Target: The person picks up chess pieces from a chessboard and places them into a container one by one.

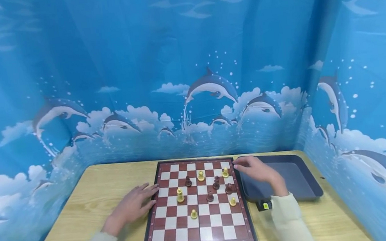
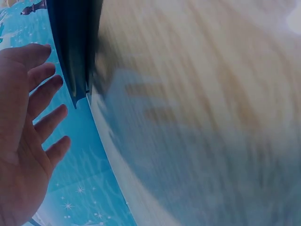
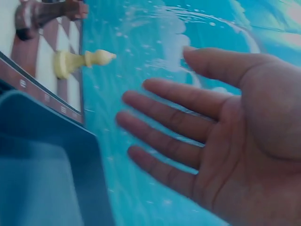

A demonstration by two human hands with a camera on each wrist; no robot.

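From afar, I saw chessboard (image 1: 206, 234) on table (image 1: 76, 215). Left hand (image 1: 131, 205) at its left edge, right hand (image 1: 260, 173) near far right corner; both had fingers loosely extended, holding nothing. Yellow bishop (image 3: 70, 64), upright on chessboard near right hand, looked light, hard, slippery: best pinched at collar (image 3: 88, 59).

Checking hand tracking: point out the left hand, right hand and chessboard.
Left hand (image 1: 133, 203), head view, back of hand.
Right hand (image 1: 259, 171), head view, back of hand.
Chessboard (image 1: 206, 211), head view, bare playing surface.

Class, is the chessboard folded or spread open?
Spread open: the chessboard lies flat, both halves showing, chess pieces standing on it.
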